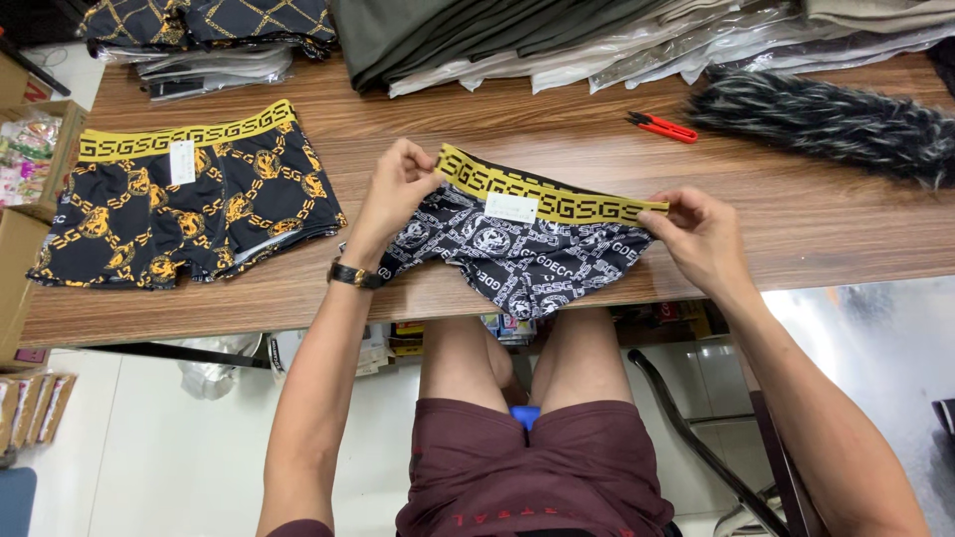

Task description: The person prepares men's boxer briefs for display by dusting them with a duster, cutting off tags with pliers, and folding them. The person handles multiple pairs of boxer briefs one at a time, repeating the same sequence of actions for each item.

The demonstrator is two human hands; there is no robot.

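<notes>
A pair of black-and-white patterned boxer briefs (pixel 517 254) with a yellow waistband lies at the front edge of the wooden table (pixel 796 214), its lower part hanging over the edge. My left hand (pixel 396 194) pinches the left end of the waistband. My right hand (pixel 701 239) pinches the right end, so the band is stretched between them. A small white tag sits on the waistband's middle. A watch is on my left wrist.
A black-and-gold pair of briefs (pixel 189 204) lies flat at the left. Red snips (pixel 662 126) and a dark furry piece (pixel 826 119) lie at the right. Folded garments and plastic bags (pixel 517 40) line the back. Cardboard boxes (pixel 25 199) stand at the left edge.
</notes>
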